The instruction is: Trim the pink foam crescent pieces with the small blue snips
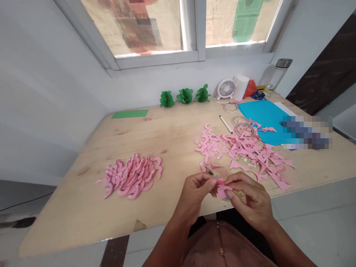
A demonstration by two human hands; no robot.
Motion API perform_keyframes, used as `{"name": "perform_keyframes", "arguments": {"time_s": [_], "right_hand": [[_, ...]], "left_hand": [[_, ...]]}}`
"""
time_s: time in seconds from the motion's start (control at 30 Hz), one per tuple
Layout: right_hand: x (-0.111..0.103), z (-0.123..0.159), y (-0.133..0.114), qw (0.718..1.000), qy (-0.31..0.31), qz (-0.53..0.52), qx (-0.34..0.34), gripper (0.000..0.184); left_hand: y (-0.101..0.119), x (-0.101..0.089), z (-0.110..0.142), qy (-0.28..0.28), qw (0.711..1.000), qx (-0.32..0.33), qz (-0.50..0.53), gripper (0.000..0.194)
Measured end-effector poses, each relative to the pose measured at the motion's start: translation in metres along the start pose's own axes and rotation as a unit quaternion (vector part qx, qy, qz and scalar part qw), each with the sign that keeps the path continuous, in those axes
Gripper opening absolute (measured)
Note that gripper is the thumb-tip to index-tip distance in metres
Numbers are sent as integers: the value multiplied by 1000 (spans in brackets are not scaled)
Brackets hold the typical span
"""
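Observation:
Just above the table's front edge, my left hand point(200, 188) and my right hand point(248, 193) pinch a small piece of pink paper point(223, 191) between their fingertips. The piece is curved, and my fingers cover part of it. Behind my left hand a metal tool point(209, 171), perhaps scissors, lies mostly hidden. A heap of curved pink paper cut-outs point(133, 174) sits to the left of my hands. Beyond them lie smaller pink cut-outs point(208, 144) and, to the right, a spread of pink paper scraps point(264, 159).
Metal rings point(244, 129) and a white pen point(226, 124) lie behind the scraps. Blue sheets point(264, 118) cover the right side. Along the wall stand green paper shapes point(185, 96), a small fan point(226, 89), a white roll point(241, 87) and a glass bottle point(275, 79). A green strip point(129, 114) lies back left.

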State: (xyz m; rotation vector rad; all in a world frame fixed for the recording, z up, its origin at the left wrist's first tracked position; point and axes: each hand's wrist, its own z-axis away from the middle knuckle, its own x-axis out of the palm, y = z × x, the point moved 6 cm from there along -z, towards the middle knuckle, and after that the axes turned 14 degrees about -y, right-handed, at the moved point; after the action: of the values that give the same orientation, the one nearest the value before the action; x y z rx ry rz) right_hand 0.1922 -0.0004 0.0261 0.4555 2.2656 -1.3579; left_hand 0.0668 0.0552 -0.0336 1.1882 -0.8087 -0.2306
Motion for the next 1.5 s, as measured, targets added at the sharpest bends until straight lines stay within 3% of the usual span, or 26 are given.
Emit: {"name": "perform_keyframes", "arguments": {"time_s": [0.4, 0.47, 0.63, 0.77, 0.97, 1.2, 1.5], "right_hand": [[2, 2, -7, 998, -56, 19, -29, 18], [0, 3, -2, 999, -39, 5, -5, 15], [-7, 10, 29, 988, 47, -53, 139, 14], [1, 8, 35, 981, 19, -106, 162, 17], [10, 6, 29, 961, -31, -214, 172, 17], [16, 9, 35, 921, -78, -316, 216, 19], [18, 12, 35, 909, -106, -339, 217, 26]], "left_hand": [[11, 8, -4, -28, 999, -24, -36, 19], [13, 6, -2, -5, 999, -9, -42, 18], [25, 2, 11, 63, 992, 60, -92, 11], [29, 15, 15, 28, 977, 80, -193, 10], [33, 22, 12, 29, 948, 80, -306, 14], [33, 22, 9, -3, 958, 58, -281, 18], [17, 17, 6, -45, 983, -2, -180, 16]]}}
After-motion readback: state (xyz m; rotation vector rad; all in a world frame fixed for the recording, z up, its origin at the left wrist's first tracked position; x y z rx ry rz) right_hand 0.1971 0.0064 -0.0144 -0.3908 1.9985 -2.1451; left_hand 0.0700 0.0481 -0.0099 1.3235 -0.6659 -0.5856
